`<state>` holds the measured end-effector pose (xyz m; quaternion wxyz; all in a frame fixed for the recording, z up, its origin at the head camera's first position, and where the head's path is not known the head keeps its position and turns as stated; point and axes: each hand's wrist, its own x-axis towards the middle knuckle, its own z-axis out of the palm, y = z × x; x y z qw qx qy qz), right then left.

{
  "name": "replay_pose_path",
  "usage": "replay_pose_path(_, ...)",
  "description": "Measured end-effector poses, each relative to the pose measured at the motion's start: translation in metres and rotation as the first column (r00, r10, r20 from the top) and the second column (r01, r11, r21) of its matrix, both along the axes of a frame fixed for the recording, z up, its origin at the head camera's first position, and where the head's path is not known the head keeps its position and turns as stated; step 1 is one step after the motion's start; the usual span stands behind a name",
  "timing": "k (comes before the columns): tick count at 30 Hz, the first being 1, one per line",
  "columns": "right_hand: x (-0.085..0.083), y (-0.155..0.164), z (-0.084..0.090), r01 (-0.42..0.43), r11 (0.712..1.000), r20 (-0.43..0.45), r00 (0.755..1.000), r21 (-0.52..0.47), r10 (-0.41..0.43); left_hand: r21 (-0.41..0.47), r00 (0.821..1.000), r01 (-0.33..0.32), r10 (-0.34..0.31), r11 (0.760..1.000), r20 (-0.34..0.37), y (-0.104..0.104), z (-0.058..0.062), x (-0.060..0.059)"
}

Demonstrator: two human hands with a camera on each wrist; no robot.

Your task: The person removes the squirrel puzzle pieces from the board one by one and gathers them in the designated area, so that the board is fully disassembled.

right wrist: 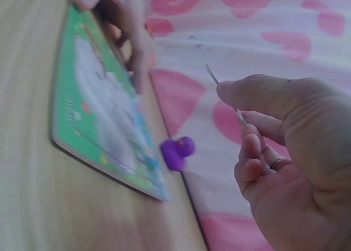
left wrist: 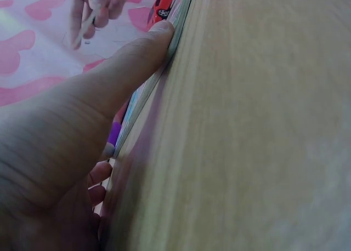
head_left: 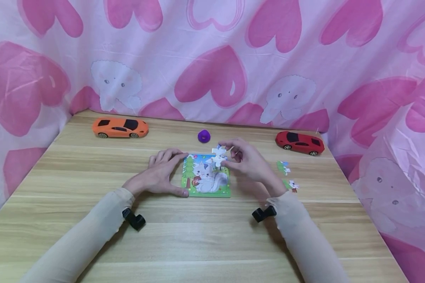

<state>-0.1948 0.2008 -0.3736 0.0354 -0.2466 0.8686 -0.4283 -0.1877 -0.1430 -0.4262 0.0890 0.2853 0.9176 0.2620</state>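
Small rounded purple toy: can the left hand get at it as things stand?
Probably yes: bare wooden tabletop lies between the left hand and the purple toy, though that hand touches the square green-bordered squirrel puzzle.

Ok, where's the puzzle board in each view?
Head: puzzle board near the middle, just below the purple toy.
Left wrist: nearly edge-on strip, slanting from top centre down leftward.
Right wrist: slanted, in the left half.
Shared landmark: purple toy, only a sliver in left wrist.

Beyond the fingers [head_left: 233,142], an orange car [head_left: 120,128] and purple toy [head_left: 204,136], rightward a red car [head_left: 300,143], are being backed by a curtain [head_left: 166,59].
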Motion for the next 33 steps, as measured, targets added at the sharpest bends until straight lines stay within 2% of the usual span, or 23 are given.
replay_pose_path(6, 0.001, 0.02, 0.012, 0.05, 0.999, -0.024, 0.998, -0.004, -0.05, -0.002, 1.0, 0.005, -0.006, 1.0, -0.007, 0.0, 0.0, 0.0)
replay_pose_path(16, 0.007, 0.061, 0.019, 0.115, 0.993, -0.062, 0.991, -0.005, -0.116, -0.004, 1.0, 0.005, -0.005, 1.0, 0.001, 0.0, 0.0, 0.0)
replay_pose_path(26, 0.017, 0.09, 0.025, 0.151, 0.988, -0.079, 0.986, 0.023, -0.149, -0.008, 1.0, 0.004, -0.004, 1.0, 0.001, 0.0, 0.001, 0.0)
replay_pose_path(33, 0.023, 0.108, 0.023, 0.152, 0.986, -0.075, 0.986, 0.065, -0.147, -0.005, 1.0, 0.003, -0.003, 1.0, 0.003, -0.001, 0.0, 0.001)
